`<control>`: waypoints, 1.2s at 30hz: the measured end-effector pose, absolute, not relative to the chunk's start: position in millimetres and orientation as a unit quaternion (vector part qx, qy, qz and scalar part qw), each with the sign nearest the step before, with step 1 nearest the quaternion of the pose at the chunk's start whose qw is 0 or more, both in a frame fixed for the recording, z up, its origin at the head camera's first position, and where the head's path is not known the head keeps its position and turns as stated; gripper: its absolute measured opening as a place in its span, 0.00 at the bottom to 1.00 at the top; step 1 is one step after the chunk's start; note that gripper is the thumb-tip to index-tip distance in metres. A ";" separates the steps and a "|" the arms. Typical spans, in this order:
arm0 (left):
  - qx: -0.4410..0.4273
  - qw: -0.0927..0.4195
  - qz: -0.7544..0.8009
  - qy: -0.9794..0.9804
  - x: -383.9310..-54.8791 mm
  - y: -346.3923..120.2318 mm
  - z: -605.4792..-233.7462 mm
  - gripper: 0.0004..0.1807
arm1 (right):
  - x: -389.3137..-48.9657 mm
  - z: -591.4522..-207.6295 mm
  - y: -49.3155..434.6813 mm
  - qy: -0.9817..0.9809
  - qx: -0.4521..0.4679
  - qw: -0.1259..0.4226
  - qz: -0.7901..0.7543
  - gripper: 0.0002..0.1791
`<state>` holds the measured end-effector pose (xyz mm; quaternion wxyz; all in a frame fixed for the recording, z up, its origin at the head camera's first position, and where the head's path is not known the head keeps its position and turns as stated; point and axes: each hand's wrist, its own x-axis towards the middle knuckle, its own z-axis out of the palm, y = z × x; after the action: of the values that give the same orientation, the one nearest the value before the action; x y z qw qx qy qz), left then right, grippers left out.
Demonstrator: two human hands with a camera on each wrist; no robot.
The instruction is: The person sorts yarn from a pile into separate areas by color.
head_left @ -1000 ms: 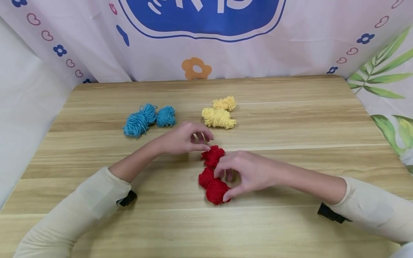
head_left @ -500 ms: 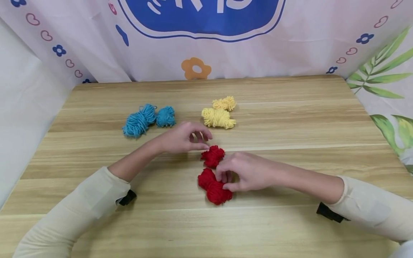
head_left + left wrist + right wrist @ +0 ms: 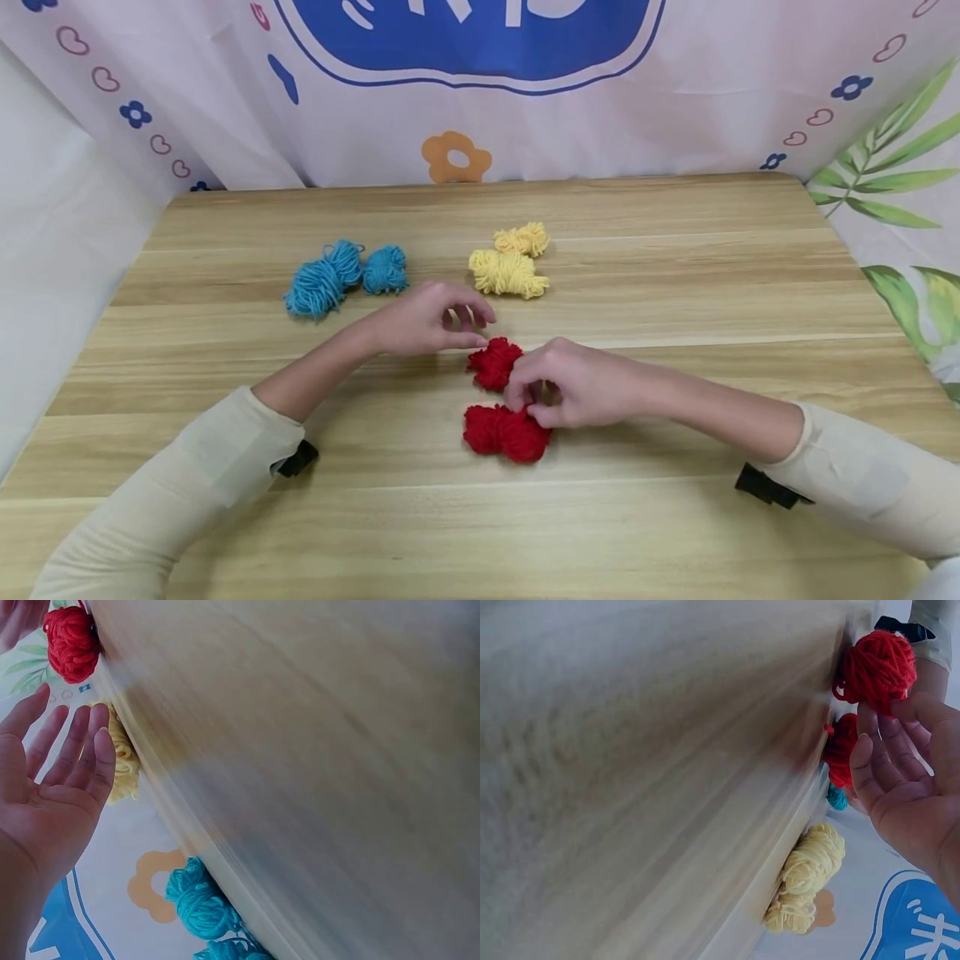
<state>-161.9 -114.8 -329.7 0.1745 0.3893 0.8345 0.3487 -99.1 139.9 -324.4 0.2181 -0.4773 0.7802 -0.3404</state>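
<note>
Two red yarn bundles lie mid-table in the head view. The larger, nearer red yarn bundle (image 3: 510, 433) is pinched at its far right edge between thumb and finger of my right hand (image 3: 581, 385). In the right wrist view that pinch shows at the lower edge of the red yarn bundle (image 3: 879, 671), the other fingers loosely bent. Just beyond lies the smaller red yarn bundle (image 3: 493, 364). My left hand (image 3: 431, 321) hovers at its upper left, fingers relaxed, thumb tip right at its edge. The left wrist view shows that hand (image 3: 60, 780) with an empty palm.
Blue yarn bundles (image 3: 315, 289) sit at the back left of the wooden table (image 3: 300, 525). Behind the red ones are a larger yellow yarn bundle (image 3: 504, 273) and a smaller yellow yarn bundle (image 3: 522, 239). A printed cloth (image 3: 360, 133) hangs along the back edge.
My right hand has closed its thumb and finger on the larger red yarn bundle, which has turned from slanted to nearly crosswise and parted from the smaller one. The left hand stays put.
</note>
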 end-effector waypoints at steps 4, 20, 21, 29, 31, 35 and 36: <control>0.386 0.181 0.344 0.836 -162.5 -113.4 -329.6 0.14 | -104.9 -322.7 143.8 0.780 -0.472 0.222 -0.347 0.12; 0.391 0.192 0.345 0.831 -164.7 -110.6 -330.3 0.14 | -117.5 -309.2 163.6 0.782 -0.452 0.202 -0.379 0.15; 0.391 0.194 0.347 0.830 -164.9 -110.3 -330.7 0.14 | -118.4 -308.5 165.1 0.782 -0.451 0.200 -0.381 0.15; 0.398 0.205 0.359 0.819 -164.4 -108.3 -331.2 0.16 | -124.7 -305.9 178.0 0.787 -0.437 0.169 -0.401 0.15; 0.398 0.209 0.361 0.817 -164.4 -107.7 -331.5 0.17 | -126.5 -305.9 181.1 0.788 -0.435 0.160 -0.406 0.16; 0.395 0.221 0.365 0.814 -164.9 -106.9 -332.5 0.18 | -130.3 -305.9 186.5 0.792 -0.429 0.148 -0.408 0.16; 0.395 0.222 0.365 0.813 -165.0 -106.7 -332.8 0.18 | -131.2 -305.9 187.8 0.794 -0.427 0.146 -0.407 0.16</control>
<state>-165.0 -106.7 -332.8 0.2216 0.3950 0.8133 0.3654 -131.2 187.8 -305.9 0.1459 -0.4274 0.7942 -0.4065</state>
